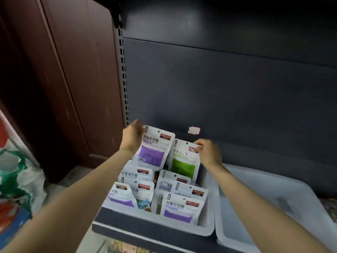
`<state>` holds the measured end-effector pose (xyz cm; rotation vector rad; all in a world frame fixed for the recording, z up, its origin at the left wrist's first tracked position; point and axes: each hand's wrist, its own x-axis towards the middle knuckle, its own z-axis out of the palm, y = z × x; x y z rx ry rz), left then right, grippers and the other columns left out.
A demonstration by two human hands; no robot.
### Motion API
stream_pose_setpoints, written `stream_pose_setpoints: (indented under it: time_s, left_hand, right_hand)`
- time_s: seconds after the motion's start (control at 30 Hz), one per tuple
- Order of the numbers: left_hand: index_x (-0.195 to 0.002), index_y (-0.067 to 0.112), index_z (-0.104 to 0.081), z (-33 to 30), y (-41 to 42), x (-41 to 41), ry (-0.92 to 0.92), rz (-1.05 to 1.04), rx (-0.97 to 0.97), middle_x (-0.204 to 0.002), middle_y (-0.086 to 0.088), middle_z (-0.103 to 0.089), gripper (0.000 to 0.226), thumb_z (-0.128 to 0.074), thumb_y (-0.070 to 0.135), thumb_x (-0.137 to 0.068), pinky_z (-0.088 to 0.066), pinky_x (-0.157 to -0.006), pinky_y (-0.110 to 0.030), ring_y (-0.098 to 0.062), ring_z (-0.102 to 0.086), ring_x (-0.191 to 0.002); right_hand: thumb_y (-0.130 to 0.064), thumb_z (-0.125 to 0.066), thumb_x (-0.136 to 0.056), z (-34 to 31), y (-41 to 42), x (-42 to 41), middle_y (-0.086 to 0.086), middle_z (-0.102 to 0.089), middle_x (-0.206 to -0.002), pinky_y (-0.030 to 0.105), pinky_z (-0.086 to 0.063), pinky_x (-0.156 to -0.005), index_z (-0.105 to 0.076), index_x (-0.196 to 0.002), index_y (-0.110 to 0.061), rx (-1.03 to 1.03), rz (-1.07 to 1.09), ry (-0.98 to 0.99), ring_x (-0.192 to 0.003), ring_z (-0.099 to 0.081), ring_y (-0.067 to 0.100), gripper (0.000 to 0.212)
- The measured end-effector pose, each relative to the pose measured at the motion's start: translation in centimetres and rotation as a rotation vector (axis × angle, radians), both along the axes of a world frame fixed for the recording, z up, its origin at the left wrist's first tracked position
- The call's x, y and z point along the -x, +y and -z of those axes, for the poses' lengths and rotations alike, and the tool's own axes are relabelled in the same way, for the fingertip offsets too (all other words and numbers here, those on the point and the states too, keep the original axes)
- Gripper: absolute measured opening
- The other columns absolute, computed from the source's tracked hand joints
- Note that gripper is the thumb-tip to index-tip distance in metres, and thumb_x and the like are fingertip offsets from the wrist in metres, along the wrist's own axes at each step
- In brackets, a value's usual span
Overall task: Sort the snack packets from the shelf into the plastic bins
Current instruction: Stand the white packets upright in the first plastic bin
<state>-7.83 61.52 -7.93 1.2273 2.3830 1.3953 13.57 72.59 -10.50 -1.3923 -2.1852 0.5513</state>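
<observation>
Probably a shop: slotted metal shelving (218, 84), packaged snacks (182, 207)

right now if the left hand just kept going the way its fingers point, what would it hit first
The left hand, gripping the purple packet by its top left corner, points up and away toward the shelf's dark back panel. Nothing shows between them, so probably that panel, though depth is hard to judge.

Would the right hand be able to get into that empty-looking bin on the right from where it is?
Probably yes. The right hand pinches the green packet just beside the right bin, whose open top shows nothing covering it, though the forearm hides part of it.
</observation>
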Motion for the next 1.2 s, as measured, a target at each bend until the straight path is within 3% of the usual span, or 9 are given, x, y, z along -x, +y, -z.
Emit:
stream_pose_setpoints:
  time_s: [0.13,0.27,0.4,0.57,0.67,0.83,1.07,1.2]
  left_hand:
    - [-0.105,0.000,-0.055,0.3,1.9,0.5,-0.002,0.042,0.111,-0.096,-0.014,-0.065,0.013,-0.046,0.003,-0.096,-0.043,-0.064,-0.031,-0.025,-0.057,-0.080]
    - [-0.124,0.002,-0.048,1.6,3.3,0.5,-0.024,0.117,0.290,-0.117,-0.020,-0.062,0.033,-0.052,-0.002,-0.091,-0.044,-0.082,-0.034,-0.035,-0.058,-0.106]
    - [-0.133,0.006,-0.039,1.6,3.6,0.3,-0.011,0.174,0.383,-0.126,-0.019,-0.056,0.051,-0.062,0.007,-0.088,-0.045,-0.088,-0.036,-0.035,-0.055,-0.112]
    - [-0.135,0.010,-0.036,2.3,2.8,-0.5,0.139,0.216,0.419,-0.127,-0.020,-0.049,0.053,-0.061,0.013,-0.089,-0.043,-0.091,-0.044,-0.039,-0.052,-0.113]
    - [-0.132,0.012,-0.044,2.7,2.1,-1.7,0.229,0.254,0.402,-0.127,-0.016,-0.050,0.043,-0.057,0.016,-0.091,-0.045,-0.088,-0.043,-0.034,-0.053,-0.113]
    - [-0.118,0.014,-0.057,2.4,1.0,-4.5,0.328,0.347,0.312,-0.119,-0.007,-0.061,0.025,-0.052,0.016,-0.093,-0.051,-0.082,-0.039,-0.028,-0.060,-0.103]
    - [-0.120,0.022,-0.052,-1.1,0.1,-12.0,0.537,0.486,0.307,-0.119,-0.001,-0.060,0.026,-0.041,0.026,-0.098,-0.044,-0.078,-0.032,-0.028,-0.058,-0.104]
    - [-0.121,0.020,-0.054,-2.2,-0.1,-18.3,0.540,0.591,0.201,-0.116,0.000,-0.063,0.028,-0.043,0.027,-0.097,-0.046,-0.078,-0.033,-0.026,-0.057,-0.105]
  right_hand:
    - [0.006,-0.042,-0.089,-0.4,0.3,1.0,0.008,-0.052,-0.126,0.035,-0.046,-0.090,-0.051,-0.135,-0.022,-0.061,-0.030,-0.195,-0.117,-0.050,0.027,0.055]
    - [-0.002,-0.048,-0.092,0.2,1.0,0.8,0.005,-0.041,-0.140,0.035,-0.039,-0.102,-0.040,-0.143,-0.022,0.054,-0.121,-0.297,-0.131,-0.038,0.024,0.056]
    - [-0.007,-0.052,-0.093,0.6,1.1,0.1,0.009,-0.040,-0.145,0.028,-0.030,-0.107,-0.041,-0.142,-0.014,0.152,-0.169,-0.318,-0.135,-0.036,0.023,0.051]
    - [-0.009,-0.054,-0.093,1.0,0.0,0.0,0.006,-0.045,-0.144,0.023,-0.028,-0.105,-0.048,-0.136,-0.013,0.139,-0.195,-0.219,-0.133,-0.040,0.019,0.044]
    - [-0.007,-0.051,-0.094,0.6,-1.2,-0.4,0.006,-0.047,-0.141,0.022,-0.027,-0.104,-0.049,-0.135,-0.010,0.081,-0.198,-0.173,-0.132,-0.040,0.020,0.041]
    - [-0.009,-0.051,-0.095,-0.2,-2.9,-1.8,0.006,-0.052,-0.134,0.028,-0.036,-0.101,-0.055,-0.129,-0.013,0.027,-0.126,-0.124,-0.122,-0.050,0.022,0.035]
    - [-0.015,-0.048,-0.095,-1.9,-5.6,-7.9,0.007,-0.058,-0.112,0.036,-0.047,-0.089,-0.063,-0.116,-0.016,-0.088,0.053,-0.120,-0.100,-0.060,0.025,0.026]
    - [-0.012,-0.050,-0.093,-2.7,-7.2,-14.2,0.009,-0.060,-0.113,0.037,-0.048,-0.087,-0.064,-0.118,-0.014,-0.170,0.117,-0.113,-0.100,-0.060,0.026,0.028]
